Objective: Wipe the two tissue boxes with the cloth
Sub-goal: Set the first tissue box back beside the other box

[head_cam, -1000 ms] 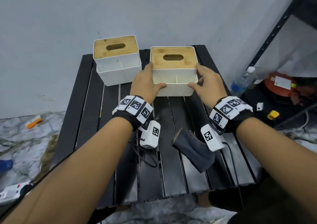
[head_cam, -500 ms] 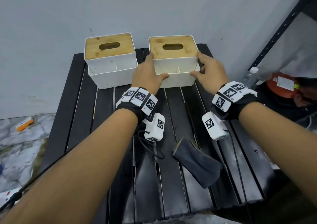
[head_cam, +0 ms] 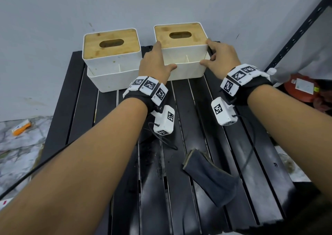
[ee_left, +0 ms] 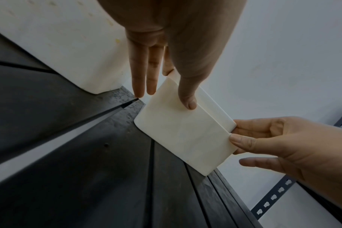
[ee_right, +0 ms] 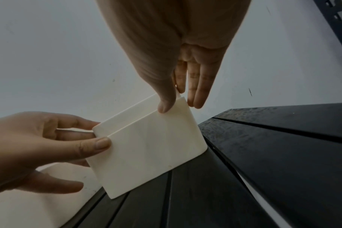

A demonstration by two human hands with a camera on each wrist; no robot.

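Two white tissue boxes with bamboo lids stand at the back of the black slatted table (head_cam: 79,112). The left box (head_cam: 111,58) (ee_left: 59,46) stands alone. Both hands hold the right box (head_cam: 181,51) (ee_left: 182,138) (ee_right: 150,151). My left hand (head_cam: 156,63) (ee_left: 166,97) grips its left front corner, thumb on the front face and fingers along the side. At the right front corner my right hand (head_cam: 221,60) (ee_right: 178,103) grips it the same way. The dark grey cloth (head_cam: 208,177) lies folded on the table near me, apart from both hands.
A grey wall rises right behind the boxes. To the right stand a metal shelf upright (head_cam: 296,33), a water bottle (head_cam: 273,72) and a red object (head_cam: 301,89). An orange item (head_cam: 21,127) lies on the marble floor at left. Wrist cables trail over the table.
Both hands have pushed the right box away from me toward the wall, so it now sits level with or slightly behind the left box. The cloth has not moved.
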